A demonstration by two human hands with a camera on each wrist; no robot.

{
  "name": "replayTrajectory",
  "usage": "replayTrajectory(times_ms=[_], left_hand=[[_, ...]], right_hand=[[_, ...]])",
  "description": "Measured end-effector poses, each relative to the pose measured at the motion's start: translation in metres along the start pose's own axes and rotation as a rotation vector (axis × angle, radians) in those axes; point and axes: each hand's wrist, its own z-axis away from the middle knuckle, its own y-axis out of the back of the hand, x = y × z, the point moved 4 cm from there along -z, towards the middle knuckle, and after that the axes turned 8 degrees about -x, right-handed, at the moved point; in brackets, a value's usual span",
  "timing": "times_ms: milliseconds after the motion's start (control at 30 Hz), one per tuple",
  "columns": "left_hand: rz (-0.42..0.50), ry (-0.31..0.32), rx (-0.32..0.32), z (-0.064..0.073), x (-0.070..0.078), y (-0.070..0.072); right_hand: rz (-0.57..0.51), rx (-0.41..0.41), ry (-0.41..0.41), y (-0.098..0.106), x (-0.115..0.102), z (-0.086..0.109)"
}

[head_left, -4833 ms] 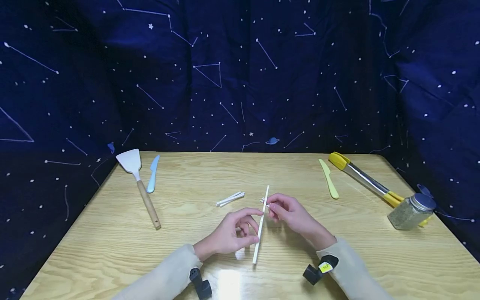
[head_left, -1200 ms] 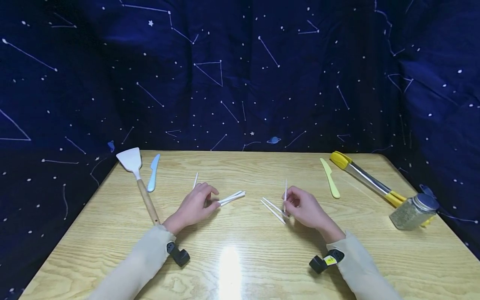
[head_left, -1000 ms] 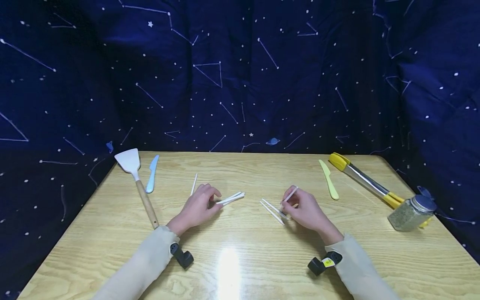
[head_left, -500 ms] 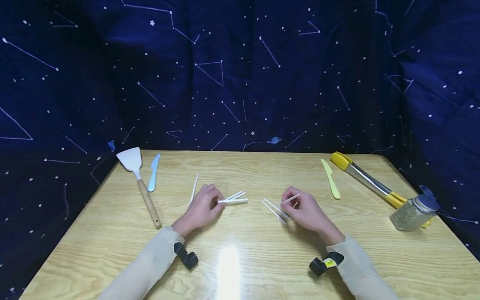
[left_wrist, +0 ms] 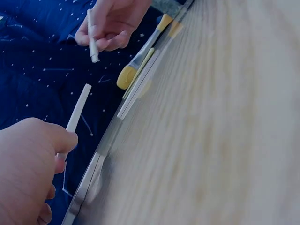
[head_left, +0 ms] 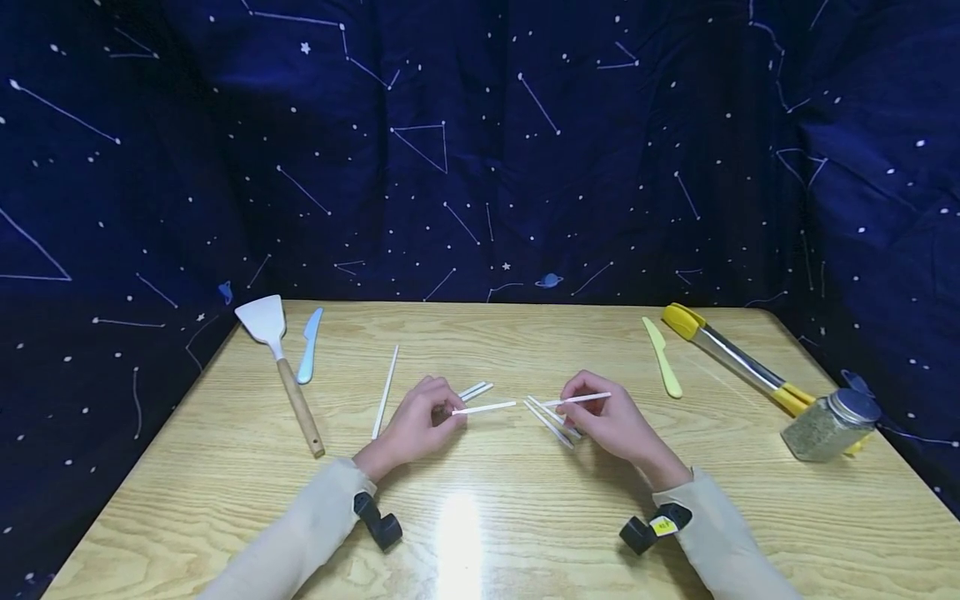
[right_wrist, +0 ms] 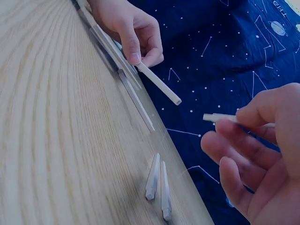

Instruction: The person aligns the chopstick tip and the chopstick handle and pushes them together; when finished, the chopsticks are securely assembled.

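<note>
My left hand (head_left: pixel 420 421) pinches a white chopstick half (head_left: pixel 487 408) between thumb and index finger, its free end pointing right. My right hand (head_left: pixel 611 421) pinches another half (head_left: pixel 592 398), pointing left. A gap separates the two ends. In the right wrist view, the right-hand piece (right_wrist: pixel 219 117) has a narrower end, facing the left-hand piece (right_wrist: pixel 159 84). Two loose halves (head_left: pixel 477 390) lie just beyond my left fingers, partly hidden. Two more (head_left: pixel 547 425) lie on the table by my right fingers. A long white chopstick (head_left: pixel 386 392) lies left of my left hand.
At left lie a white spatula (head_left: pixel 288 383) with a wooden handle and a blue knife (head_left: pixel 308 346). At right are a yellow-green knife (head_left: pixel 662 358), yellow-tipped tongs (head_left: pixel 727 357) and a jar (head_left: pixel 828 427) with a metal lid. A dark starry cloth (head_left: pixel 480 167) hangs behind.
The long chopstick, earlier between both hands, now lies at left. My left hand has lifted one half from the left pile and moved right. My right hand has turned its half to point left.
</note>
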Motion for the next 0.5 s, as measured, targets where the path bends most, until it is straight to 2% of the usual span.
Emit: replayTrajectory(times_ms=[267,500], left_hand=[[0.079,-0.039,-0.006,0.001,0.015,-0.007],[0.116,-0.004,-0.034,0.004,0.02,-0.012]], right_hand=[[-0.076,-0.066,0.026,-0.004,-0.002,0.0],[-0.144,-0.092,0.063,-0.008,-0.003,-0.001]])
